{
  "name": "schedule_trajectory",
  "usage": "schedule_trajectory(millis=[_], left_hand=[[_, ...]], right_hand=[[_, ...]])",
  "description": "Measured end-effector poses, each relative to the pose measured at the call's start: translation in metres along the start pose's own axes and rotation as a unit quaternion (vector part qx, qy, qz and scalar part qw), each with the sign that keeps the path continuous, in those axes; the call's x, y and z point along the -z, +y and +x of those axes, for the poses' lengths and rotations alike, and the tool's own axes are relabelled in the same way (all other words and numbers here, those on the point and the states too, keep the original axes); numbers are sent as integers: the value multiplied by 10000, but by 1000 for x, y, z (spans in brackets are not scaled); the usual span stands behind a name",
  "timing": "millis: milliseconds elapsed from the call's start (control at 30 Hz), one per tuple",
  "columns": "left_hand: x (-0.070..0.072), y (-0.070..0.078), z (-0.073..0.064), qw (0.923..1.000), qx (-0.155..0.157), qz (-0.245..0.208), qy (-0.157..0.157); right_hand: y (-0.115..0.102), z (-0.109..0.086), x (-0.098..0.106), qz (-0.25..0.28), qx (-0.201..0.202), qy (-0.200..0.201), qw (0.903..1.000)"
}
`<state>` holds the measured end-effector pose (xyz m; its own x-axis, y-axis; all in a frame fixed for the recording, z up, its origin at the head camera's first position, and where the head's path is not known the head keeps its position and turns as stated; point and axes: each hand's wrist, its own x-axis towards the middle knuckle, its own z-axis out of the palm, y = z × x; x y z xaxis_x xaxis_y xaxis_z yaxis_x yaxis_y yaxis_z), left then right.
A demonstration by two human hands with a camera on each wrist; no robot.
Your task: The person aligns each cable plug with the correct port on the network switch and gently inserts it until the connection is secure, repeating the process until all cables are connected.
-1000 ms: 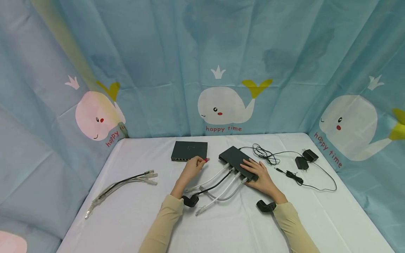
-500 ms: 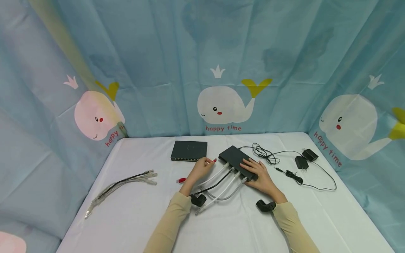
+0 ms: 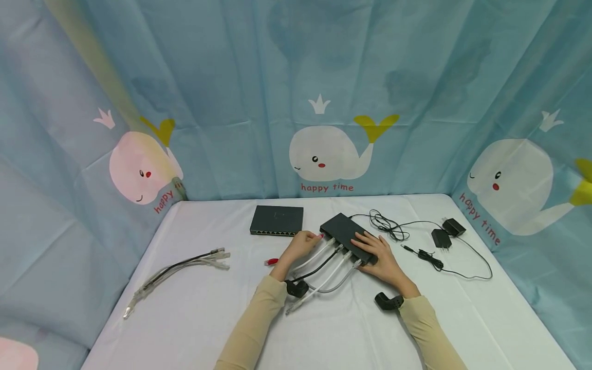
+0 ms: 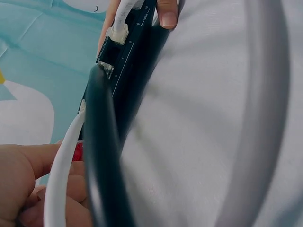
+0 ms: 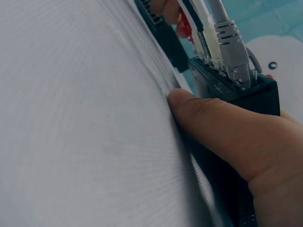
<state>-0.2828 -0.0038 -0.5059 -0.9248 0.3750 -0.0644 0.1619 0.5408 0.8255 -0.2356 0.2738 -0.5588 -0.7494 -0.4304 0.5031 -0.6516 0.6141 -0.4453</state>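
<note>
My left hand [image 3: 301, 246] pinches the red plug [image 4: 78, 151] of a network cable, right at the left end of the port row on a black network switch [image 3: 342, 229]. The cable's other red plug [image 3: 272, 262] shows left of the wrist. Gripping the switch's right end is my right hand [image 3: 381, 258], fingers over the top and thumb [image 5: 208, 111] along the lower edge. White, black and grey network cables [image 3: 334, 275] are plugged into the ports. In the left wrist view, a black cable [image 4: 102, 137] partly hides the red plug.
A second black network switch [image 3: 276, 220] lies behind my left hand, its ports facing me. To the left is a bundle of grey and black network cables [image 3: 171, 270]. Black power adapters [image 3: 441, 238] with coiled cords [image 3: 388, 226] lie at the right. A printed curtain [image 3: 240, 103] hangs behind the table.
My left hand has moved right with the red plug, from beside the rear switch to the gripped switch's port row. The other red plug has come into sight. My right hand stays put.
</note>
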Motion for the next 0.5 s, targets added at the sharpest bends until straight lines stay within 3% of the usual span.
schedule_trajectory(millis=[267,400,500], left_hand=[[-2,0,5,9989,-124,-340,-296],[-3,-1,6,9952,171,-850,-452],[-5,-3,7,9837,577,-1572,-661]], right_hand=[[-2,1,0,-36,-19,-40,10000],[-2,1,1,-64,-5,-60,10000],[-2,2,1,-79,-21,-40,10000]])
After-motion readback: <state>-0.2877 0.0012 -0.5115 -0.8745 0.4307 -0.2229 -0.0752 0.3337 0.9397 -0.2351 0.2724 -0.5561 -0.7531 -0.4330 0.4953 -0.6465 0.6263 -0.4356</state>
